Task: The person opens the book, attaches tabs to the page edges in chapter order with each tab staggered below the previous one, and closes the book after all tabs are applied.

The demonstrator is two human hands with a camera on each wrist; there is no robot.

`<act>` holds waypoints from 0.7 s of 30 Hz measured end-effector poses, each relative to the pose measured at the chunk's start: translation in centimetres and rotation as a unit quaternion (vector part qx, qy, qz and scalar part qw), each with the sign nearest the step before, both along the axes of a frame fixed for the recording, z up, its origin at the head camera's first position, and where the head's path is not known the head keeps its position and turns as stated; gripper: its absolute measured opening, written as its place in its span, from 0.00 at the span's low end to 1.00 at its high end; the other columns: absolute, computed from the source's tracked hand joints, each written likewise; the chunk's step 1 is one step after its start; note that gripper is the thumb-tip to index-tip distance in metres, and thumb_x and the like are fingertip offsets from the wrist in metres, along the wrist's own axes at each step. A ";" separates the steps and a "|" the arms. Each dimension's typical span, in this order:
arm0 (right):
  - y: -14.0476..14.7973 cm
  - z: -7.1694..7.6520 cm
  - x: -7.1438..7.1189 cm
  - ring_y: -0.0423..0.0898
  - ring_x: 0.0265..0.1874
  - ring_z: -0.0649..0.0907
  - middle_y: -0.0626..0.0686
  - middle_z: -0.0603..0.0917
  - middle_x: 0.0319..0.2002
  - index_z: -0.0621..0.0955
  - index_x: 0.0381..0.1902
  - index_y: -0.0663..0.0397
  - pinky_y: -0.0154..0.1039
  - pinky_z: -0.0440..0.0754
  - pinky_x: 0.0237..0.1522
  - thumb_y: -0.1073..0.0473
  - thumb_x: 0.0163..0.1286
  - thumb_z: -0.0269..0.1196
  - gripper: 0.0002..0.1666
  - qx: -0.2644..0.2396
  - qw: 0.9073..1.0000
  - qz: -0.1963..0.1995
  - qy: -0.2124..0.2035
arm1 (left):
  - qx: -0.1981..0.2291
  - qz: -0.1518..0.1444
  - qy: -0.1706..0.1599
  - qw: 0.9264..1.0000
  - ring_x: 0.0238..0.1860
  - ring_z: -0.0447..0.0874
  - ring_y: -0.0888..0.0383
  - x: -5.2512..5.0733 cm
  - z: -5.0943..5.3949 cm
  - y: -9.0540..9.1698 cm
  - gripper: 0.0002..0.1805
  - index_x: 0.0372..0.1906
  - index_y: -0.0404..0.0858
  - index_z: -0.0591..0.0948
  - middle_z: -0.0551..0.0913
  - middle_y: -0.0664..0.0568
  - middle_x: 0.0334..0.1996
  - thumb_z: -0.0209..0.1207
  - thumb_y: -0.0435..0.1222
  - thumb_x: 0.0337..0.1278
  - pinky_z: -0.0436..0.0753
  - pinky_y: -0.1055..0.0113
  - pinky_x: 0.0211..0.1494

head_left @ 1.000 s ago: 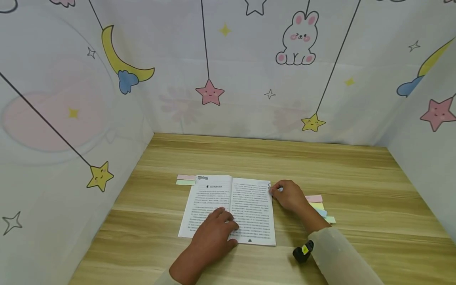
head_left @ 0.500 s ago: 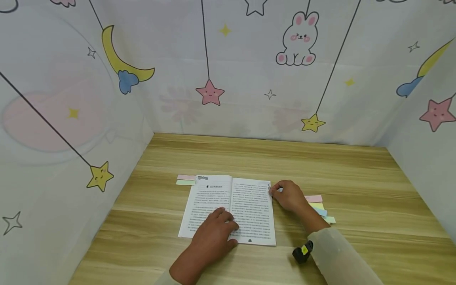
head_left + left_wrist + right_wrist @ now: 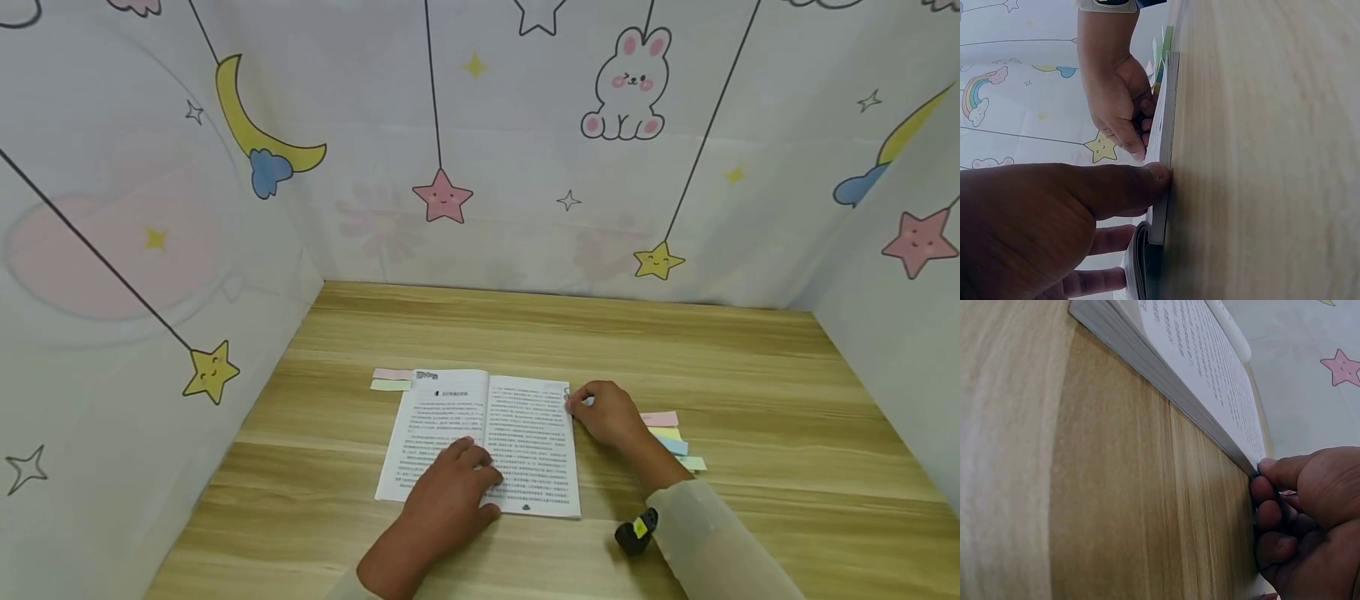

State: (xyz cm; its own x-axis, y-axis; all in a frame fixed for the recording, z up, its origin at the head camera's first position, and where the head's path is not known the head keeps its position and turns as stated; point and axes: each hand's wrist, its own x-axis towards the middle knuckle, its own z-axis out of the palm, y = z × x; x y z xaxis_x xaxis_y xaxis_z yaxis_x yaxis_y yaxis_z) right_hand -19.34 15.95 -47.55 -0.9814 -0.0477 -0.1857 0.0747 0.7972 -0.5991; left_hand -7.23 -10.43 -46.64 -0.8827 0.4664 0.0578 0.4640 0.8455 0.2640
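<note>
An open book point(image 3: 528, 442) lies on the wooden table, printed pages facing up. The left hand point(image 3: 450, 492) rests across the lower middle of it with relaxed, spread fingers; in the left wrist view its thumb point(image 3: 1159, 172) lies against the book's lower edge point(image 3: 1169, 112). At the upper right edge of the book, the right hand point(image 3: 611, 417) pinches the page edge between thumb and curled fingers. The right wrist view shows the right hand point(image 3: 1316, 512) at the far corner of the pages point(image 3: 1210, 381). A small bluish bit shows by its fingers, partly hidden.
Pink and green tabs point(image 3: 392, 379) stick out at the book's upper left. Pink, yellow, blue and green strips point(image 3: 675, 437) lie beside the right forearm, partly covered by it. A black object with a yellow patch point(image 3: 636, 533) is by the right sleeve. Patterned cloth walls point(image 3: 510, 242) surround the table.
</note>
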 end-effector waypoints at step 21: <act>-0.4 0.0 -0.3 0.50 0.29 0.78 0.53 0.83 0.32 0.81 0.38 0.57 0.42 0.75 0.30 0.47 0.73 0.64 0.18 0.008 0.999 -0.031 0.000 | -0.006 0.002 -0.008 1.000 0.68 0.71 0.47 -0.1 0.0 0.0 0.19 0.50 0.48 0.89 0.82 0.55 0.53 0.75 0.47 0.52 0.70 0.52 0.73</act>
